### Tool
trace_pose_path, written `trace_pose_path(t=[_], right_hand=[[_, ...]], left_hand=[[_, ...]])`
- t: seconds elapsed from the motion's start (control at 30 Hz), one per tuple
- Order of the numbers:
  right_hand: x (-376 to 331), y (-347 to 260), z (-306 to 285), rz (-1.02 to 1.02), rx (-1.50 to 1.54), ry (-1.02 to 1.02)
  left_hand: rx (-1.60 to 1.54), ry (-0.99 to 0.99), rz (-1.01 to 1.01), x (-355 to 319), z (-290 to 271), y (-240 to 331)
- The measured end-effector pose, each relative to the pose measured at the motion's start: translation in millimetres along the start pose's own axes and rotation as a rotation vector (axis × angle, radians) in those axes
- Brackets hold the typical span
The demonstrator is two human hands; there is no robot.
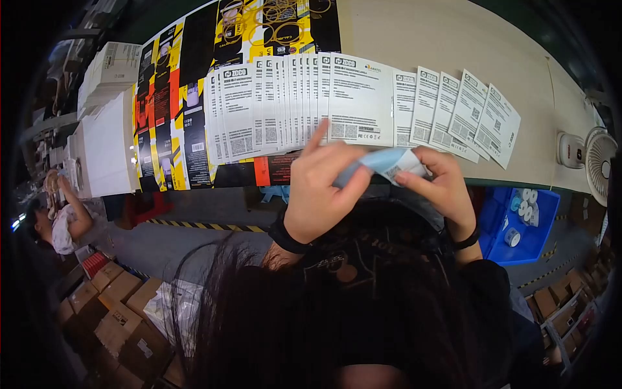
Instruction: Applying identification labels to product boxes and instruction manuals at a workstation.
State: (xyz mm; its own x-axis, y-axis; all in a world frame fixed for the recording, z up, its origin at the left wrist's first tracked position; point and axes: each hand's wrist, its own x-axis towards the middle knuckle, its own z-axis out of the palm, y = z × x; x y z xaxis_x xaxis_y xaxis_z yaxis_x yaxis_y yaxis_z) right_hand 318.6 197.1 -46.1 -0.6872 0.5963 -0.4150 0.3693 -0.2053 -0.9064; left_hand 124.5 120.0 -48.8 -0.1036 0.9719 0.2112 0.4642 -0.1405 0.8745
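Note:
A pale blue and white strip [387, 159], bent over and with a small square code on it, hangs between my hands. My left hand [319, 189] is closed on its left end by thumb and fingers, while the index finger stretches toward a row of overlapping flat white printed pieces [363, 97]. My right hand [450, 188] pinches the strip's right end. On the table, the white pieces fan out from left to right, each with dark print and a square code. Whether they are cards or flattened boxes I cannot tell.
Yellow, black and red printed cartons [170, 104] lie flat under the row, with rubber bands [278, 16] on top. White stacks [110, 68] stand left. A small fan [599, 155] is at the right edge. Below the table sits a blue bin [528, 243] with rolls. Another person [65, 217] works far left.

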Motion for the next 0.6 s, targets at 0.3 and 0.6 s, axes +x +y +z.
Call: trace_pose_path(t=[0.3,0.6], right_hand=[[-3,-2,12,-0.281,-0.107,0.198],[4,-20,-11,-0.365,-0.151,0.182]], left_hand=[[-0.046,0.032,0.098,8,16,23],[0.089,0.037,0.125,4,22,14]])
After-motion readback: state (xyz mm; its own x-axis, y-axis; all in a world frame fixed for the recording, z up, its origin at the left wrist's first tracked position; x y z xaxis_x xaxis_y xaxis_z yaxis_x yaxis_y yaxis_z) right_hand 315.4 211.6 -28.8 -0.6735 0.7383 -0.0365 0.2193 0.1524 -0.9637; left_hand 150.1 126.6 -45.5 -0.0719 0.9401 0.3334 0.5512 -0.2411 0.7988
